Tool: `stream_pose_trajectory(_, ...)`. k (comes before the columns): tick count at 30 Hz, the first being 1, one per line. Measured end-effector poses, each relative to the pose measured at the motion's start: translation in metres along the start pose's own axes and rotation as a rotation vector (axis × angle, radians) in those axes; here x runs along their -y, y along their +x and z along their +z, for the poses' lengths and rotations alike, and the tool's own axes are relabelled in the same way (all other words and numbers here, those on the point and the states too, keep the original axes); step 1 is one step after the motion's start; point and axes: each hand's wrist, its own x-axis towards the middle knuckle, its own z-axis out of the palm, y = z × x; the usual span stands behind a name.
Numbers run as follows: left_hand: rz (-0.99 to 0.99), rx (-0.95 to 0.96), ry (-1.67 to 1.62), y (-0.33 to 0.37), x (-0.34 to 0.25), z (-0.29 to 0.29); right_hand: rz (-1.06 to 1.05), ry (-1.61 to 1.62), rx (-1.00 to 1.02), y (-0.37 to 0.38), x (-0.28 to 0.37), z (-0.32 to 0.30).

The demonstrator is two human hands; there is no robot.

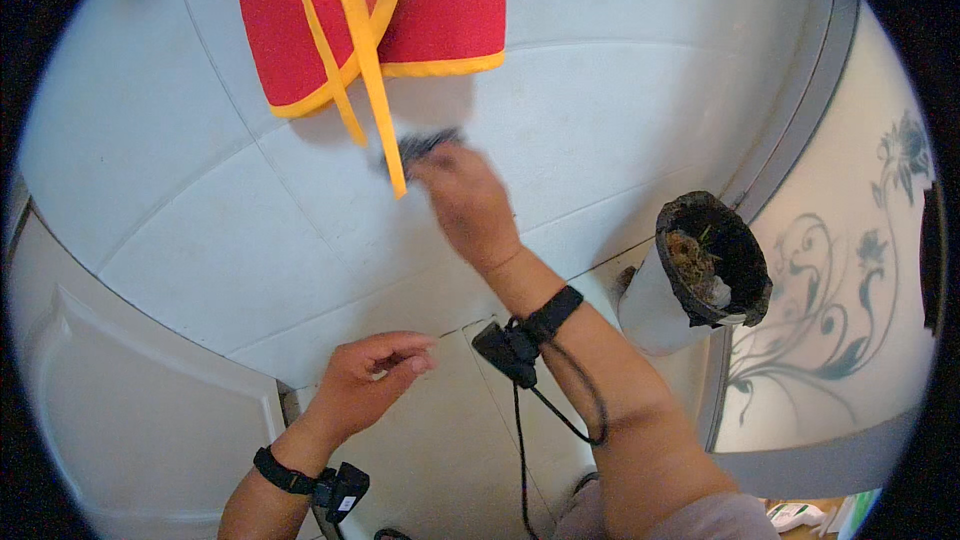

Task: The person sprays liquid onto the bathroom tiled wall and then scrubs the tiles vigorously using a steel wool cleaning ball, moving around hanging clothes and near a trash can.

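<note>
My right hand (468, 202) is closed on a dark grey scrubber or wad (432, 143), blurred by motion, and its exact kind cannot be made out. It is at the white tiled wall (600, 130), just below a red apron (440, 15) with yellow trim. One yellow apron tie (368, 65) hangs down beside the wad, partly in front of it. Lower and to the left, my left hand (375, 380) is empty, loosely curled with a gap between thumb and fingers. Each wrist wears a black strap with a small device; a cable runs from the right one.
To the right stands a white bin (645, 305) with a black liner and waste inside. Beside it is a pale panel (800, 340) with a grey floral pattern and grey frame. A white panelled door (150, 420) is at the lower left; beige floor tiles (480, 430) lie below.
</note>
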Motion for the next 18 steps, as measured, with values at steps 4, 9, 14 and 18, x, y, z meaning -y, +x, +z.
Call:
stream_pose_trajectory(4,0.018,0.052,-0.003,-0.004,-0.009,0.0,0.218,0.049,-0.065,0.006,-0.013,-0.021)
stream_pose_trajectory(9,-0.024,0.027,0.053,-0.017,-0.003,-0.006,0.547,-0.11,-0.55,0.024,-0.084,-0.071)
stream_pose_trajectory(14,-0.03,0.018,0.105,-0.017,0.007,-0.013,-0.036,-0.138,-0.165,0.012,0.011,0.019)
stream_pose_trajectory(18,0.011,0.037,0.057,-0.009,0.002,-0.013,-0.213,0.063,0.447,-0.057,0.06,0.061)
